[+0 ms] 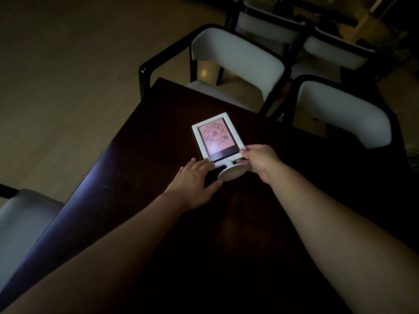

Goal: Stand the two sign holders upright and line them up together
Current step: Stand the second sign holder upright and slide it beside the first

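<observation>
A white sign holder [219, 120] lies flat on the dark table [140, 177], its pink card with a round code facing up and its round white foot [230, 174] pointing toward me. My right hand [260, 162] grips its lower right corner, thumb on the frame and fingers by the foot. Spread flat on the table, my left hand [192, 180] touches the frame's lower left corner with its fingertips. A dark shape [212, 176] sits between that hand's thumb and fingers, too dim to identify. I see no second holder clearly.
White-cushioned chairs with black frames stand along the table's far side [238, 62] and right [340, 114]. Another chair seat [22, 214] is at the near left. The table's left edge runs diagonally, with pale floor [68, 87] beyond. The room is very dim.
</observation>
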The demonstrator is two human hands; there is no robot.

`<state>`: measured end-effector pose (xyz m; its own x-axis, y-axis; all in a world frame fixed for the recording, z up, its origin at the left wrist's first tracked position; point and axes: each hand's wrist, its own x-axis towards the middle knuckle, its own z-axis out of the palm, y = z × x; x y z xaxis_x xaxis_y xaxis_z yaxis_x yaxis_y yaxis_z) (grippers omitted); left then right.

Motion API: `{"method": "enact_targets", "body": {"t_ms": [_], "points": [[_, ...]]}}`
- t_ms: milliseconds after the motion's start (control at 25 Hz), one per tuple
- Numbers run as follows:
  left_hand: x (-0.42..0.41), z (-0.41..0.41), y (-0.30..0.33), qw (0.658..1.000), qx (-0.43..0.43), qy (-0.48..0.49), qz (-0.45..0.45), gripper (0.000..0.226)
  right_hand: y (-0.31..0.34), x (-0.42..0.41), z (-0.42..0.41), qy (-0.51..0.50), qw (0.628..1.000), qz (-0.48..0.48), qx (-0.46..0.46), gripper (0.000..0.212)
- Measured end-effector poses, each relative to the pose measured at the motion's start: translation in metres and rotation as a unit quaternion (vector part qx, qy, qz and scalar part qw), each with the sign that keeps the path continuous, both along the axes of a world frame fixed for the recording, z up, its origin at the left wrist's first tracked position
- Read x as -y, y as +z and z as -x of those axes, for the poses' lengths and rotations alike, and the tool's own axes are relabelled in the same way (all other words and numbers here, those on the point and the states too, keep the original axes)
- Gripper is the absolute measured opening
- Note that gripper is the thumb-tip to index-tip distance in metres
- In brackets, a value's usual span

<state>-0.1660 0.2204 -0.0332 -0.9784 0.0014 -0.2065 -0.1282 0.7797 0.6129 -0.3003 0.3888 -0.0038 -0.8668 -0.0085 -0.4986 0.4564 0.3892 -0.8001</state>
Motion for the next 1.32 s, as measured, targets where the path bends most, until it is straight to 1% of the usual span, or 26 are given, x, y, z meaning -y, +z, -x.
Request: {"method": "enact_targets", "body": {"t_ms": [200, 440, 640, 760, 880, 1120, 1200, 1320], "points": [[-0.002, -0.007, 0.003, 1.0, -0.001, -0.005, -0.003, 0.075, -0.001, -0.002, -0.016, -0.008, 0.999, -0.008, -0.039, 0.023], [-0.01, -0.02, 0.009, 0.999, -0.039, -0.034, 0.001, 0.075, 0.007, -0.02, -0.055, -0.057, 0.992, 0.047, -0.099, 0.02], [-0.019, -0.033, 0.009, 0.996, -0.048, -0.074, 0.006, 0.076, 0.006, -0.038, -0.095, -0.079, 0.985, 0.074, -0.137, 0.019], [-0.025, -0.04, 0.009, 0.995, -0.053, -0.09, -0.001, 0.076, 0.002, -0.047, -0.118, -0.11, 0.979, 0.09, -0.147, 0.019], [-0.033, -0.047, 0.009, 0.992, -0.062, -0.106, -0.011, 0.075, -0.004, -0.06, -0.136, -0.133, 0.978, 0.077, -0.14, 0.021], [-0.051, -0.065, 0.005, 0.985, -0.109, -0.131, -0.026, 0.067, -0.018, -0.081, -0.165, -0.164, 0.971, 0.103, -0.139, 0.019], [-0.056, -0.07, -0.001, 0.985, -0.109, -0.133, -0.019, 0.066, -0.023, -0.085, -0.173, -0.166, 0.97, 0.118, -0.133, 0.02], [-0.065, -0.074, -0.007, 0.987, -0.087, -0.138, 0.005, 0.068, -0.031, -0.092, -0.182, -0.162, 0.969, 0.137, -0.127, 0.021]]}}
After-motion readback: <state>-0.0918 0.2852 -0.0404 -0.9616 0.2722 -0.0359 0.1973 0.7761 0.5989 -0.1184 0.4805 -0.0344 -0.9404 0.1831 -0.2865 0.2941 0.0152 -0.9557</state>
